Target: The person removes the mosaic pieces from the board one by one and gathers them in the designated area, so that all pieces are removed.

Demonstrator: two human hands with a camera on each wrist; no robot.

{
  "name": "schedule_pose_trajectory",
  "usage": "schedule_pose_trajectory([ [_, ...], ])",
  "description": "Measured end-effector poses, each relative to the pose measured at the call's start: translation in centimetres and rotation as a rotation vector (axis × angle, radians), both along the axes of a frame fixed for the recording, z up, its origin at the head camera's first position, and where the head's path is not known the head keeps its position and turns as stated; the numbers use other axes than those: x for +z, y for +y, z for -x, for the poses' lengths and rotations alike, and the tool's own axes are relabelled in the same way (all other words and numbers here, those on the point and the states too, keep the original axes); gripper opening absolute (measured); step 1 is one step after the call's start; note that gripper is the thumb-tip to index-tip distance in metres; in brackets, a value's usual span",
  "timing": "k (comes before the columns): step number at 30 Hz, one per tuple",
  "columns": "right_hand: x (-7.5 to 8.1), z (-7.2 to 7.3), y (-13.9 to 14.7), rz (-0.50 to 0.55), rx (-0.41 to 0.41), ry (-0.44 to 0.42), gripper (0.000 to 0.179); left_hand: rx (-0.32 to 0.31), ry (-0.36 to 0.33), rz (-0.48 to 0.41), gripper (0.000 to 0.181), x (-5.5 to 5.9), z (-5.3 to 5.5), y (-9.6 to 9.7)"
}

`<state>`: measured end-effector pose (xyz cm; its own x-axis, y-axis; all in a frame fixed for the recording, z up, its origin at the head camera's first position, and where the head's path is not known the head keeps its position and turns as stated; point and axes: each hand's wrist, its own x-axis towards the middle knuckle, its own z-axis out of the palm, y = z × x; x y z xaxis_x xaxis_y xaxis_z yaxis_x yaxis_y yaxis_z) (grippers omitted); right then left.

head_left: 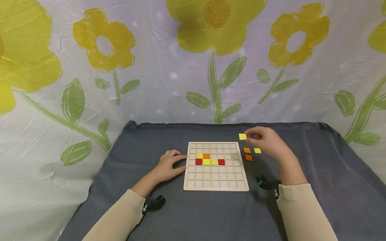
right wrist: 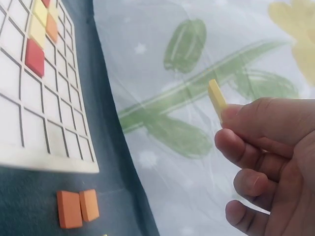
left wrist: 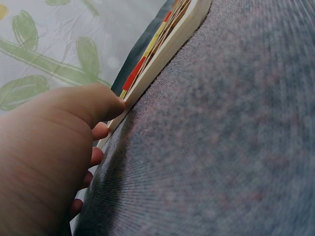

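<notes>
A pale wooden grid board point(head_left: 216, 184) lies on the dark cloth with red, yellow and orange square tiles set in two of its rows. My right hand point(head_left: 266, 142) pinches a yellow tile point(head_left: 242, 136) between thumb and fingers, raised beyond the board's far right corner; the right wrist view shows that tile point(right wrist: 216, 98) edge-on. My left hand point(head_left: 169, 165) touches the board's left edge with thumb and fingertips, its fingers extended. In the left wrist view the thumb of the left hand point(left wrist: 54, 142) rests against the board's side point(left wrist: 162, 64).
Right of the board lie two orange tiles, one point(head_left: 246, 150) just behind the other point(head_left: 248, 157), and a loose yellow tile point(head_left: 257, 151). Dark grey cloth point(head_left: 211, 214) covers the table. Behind its far edge hangs a flower-printed curtain point(head_left: 169, 83).
</notes>
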<state>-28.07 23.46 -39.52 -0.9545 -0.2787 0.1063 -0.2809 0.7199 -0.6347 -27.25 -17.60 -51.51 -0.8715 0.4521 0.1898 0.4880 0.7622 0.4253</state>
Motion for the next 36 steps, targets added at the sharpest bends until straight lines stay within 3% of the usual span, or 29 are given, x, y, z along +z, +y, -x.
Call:
schedule_pose_trajectory([
  [15,-0.2,0.2,3.3,-0.040,-0.033,-0.065,0.035,-0.006,-0.003,-0.002,0.047,0.0,0.1,0.0],
  [25,-1.7,0.6,5.2,-0.063,-0.084,-0.154,0.040,-0.007,-0.005,-0.004,0.047,0.0,0.1,-0.1],
  [36,-4.2,1.2,6.9,-0.058,-0.023,-0.217,0.036,-0.005,-0.018,0.002,0.047,0.1,0.1,0.0],
])
